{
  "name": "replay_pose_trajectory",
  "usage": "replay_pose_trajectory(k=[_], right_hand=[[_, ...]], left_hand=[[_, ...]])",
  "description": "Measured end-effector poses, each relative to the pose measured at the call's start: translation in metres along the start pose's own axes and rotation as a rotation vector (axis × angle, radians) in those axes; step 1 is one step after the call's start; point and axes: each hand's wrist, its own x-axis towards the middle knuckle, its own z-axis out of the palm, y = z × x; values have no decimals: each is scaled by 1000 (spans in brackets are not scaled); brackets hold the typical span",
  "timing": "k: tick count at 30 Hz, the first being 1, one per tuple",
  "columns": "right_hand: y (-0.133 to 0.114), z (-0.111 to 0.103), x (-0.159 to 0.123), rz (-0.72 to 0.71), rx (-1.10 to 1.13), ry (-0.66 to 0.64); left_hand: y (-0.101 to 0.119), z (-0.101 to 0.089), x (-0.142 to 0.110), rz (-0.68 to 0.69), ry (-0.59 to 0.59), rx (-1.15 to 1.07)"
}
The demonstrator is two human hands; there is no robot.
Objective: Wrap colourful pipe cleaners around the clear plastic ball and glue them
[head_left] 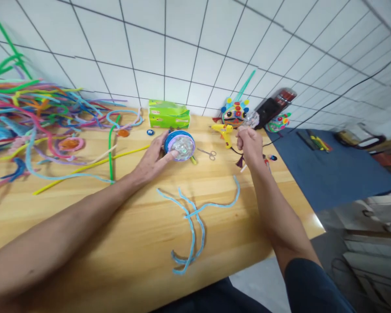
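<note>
My left hand [156, 157] is closed on a round light [181, 147] with a clear faceted dome, a lilac ring and a blue rim, its thumb lying on the dome. My right hand [249, 141] forms a fist to the right of a yellow glue gun [226, 134]. What that fist holds, if anything, is hidden. Just beyond it shows a clear crinkled thing [252, 118]. Small scissors [209, 153] lie between the hands. Several light blue pipe cleaners [200, 217] are on the wooden table [124, 243] nearer to me.
Many coloured pipe cleaners [35, 113] are heaped at the left. A green tissue pack [168, 114] stands by the tiled wall. To its right are a colourful lion-head craft [234, 114] and a dark bottle-like object [273, 106]. A blue mat [339, 169] lies farther right.
</note>
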Motion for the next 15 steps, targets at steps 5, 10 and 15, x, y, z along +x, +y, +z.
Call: replay_pose_trajectory(k=[5,10,15], right_hand=[[23,-26,25,140,-15,134],[17,-12,23,36,-76,31],[-10,31,36,-142,-174,-155]], left_hand=[[2,0,0,-14,0,-18],[8,0,1,-40,-11,-19],[10,0,-4,-12,65,-17]])
